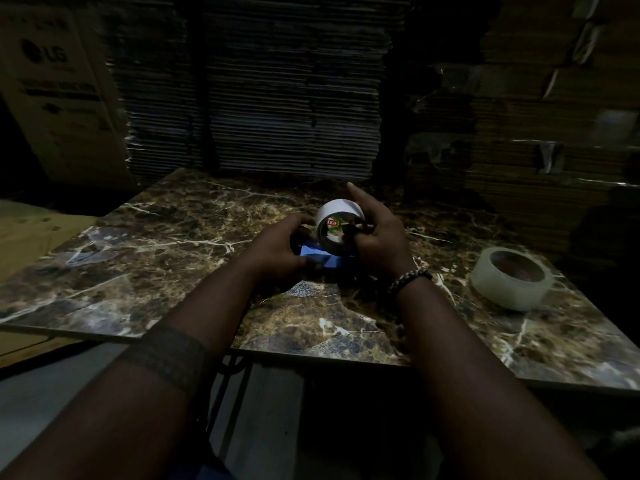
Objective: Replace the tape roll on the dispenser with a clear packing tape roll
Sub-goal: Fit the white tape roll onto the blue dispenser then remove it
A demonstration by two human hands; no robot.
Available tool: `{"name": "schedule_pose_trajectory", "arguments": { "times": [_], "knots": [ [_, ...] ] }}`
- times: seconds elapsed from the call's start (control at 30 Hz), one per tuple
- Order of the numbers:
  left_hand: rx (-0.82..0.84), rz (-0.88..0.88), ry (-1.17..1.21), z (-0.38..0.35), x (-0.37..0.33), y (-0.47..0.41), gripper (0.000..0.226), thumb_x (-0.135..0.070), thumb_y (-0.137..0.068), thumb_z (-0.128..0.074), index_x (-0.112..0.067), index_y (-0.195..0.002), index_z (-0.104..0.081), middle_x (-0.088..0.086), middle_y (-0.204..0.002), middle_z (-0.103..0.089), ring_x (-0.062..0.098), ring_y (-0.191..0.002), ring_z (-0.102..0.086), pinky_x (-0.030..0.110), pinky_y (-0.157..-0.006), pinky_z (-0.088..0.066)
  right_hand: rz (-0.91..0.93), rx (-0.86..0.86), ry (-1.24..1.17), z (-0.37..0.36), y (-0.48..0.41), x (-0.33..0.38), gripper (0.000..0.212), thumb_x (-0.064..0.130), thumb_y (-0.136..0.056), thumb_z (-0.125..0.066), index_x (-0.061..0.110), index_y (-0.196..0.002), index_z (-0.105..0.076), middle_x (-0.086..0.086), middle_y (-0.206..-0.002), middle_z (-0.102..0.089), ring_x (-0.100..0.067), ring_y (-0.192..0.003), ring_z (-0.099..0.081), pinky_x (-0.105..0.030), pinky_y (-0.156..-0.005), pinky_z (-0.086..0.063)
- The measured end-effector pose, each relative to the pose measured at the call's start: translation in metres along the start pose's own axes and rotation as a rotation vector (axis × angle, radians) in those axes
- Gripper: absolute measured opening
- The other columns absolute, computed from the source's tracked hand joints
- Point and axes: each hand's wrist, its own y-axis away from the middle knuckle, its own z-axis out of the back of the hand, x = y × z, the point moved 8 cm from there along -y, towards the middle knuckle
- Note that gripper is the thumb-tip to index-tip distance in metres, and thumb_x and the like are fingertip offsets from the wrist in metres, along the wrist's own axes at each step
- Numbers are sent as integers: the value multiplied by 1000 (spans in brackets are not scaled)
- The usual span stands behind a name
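A blue tape dispenser (320, 258) rests on the marble table (173, 244) in front of me. A white tape roll (334, 211) with a coloured label inside its core stands upright on it. My left hand (280, 252) grips the dispenser's blue body from the left. Thumb and fingers of my right hand (375, 237) hold the white roll at its core and right side, the index finger pointing up. A clear packing tape roll (512, 282) lies flat on the table to the right, apart from both hands.
Tall stacks of flattened cardboard (291, 98) rise behind the table. A large printed carton (59, 91) stands at the back left. More cardboard stacks (554, 116) fill the right. The table's near edge (311, 355) shows a dark metal frame below. The scene is dim.
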Motion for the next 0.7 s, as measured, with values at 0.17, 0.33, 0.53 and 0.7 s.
{"name": "schedule_pose_trajectory", "arguments": {
  "times": [0.17,0.33,0.53,0.7],
  "knots": [
    [-5,-2,-65,0,1,-1,83,-13,-65,-94,-33,-135,-54,-5,-118,-73,15,-102,-75,49,-87,-64,-99,21,-124,8,-2,-8,70,-6,-82,-70,16,-147,-54,-9,-125,-65,-19,-113,-66,-20,-88,-57],
    [0,-18,-81,0,0,-3,85,-15,-65,-96,-32,-136,-54,-2,-120,-72,14,-107,-73,42,-93,-62,-223,34,-208,10,-2,-19,51,-11,-78,-74,16,-120,-64,-3,-109,-70,-18,-99,-68,-31,-80,-61],
    [9,-30,-107,1,-3,-1,88,-17,-65,-97,-26,-141,-53,-1,-119,-69,17,-109,-71,43,-96,-61,-346,14,-207,13,-3,-36,31,-6,-82,-75,12,-107,-71,-2,-95,-74,-17,-85,-70,-28,-67,-59],
    [-4,-49,-120,1,-7,1,85,-18,-65,-98,-25,-139,-55,-2,-117,-70,15,-108,-70,35,-93,-60,-336,34,-214,16,-1,-31,42,-8,-80,-78,11,-116,-69,0,-97,-72,-14,-86,-69,-22,-64,-60]
  ]
}}
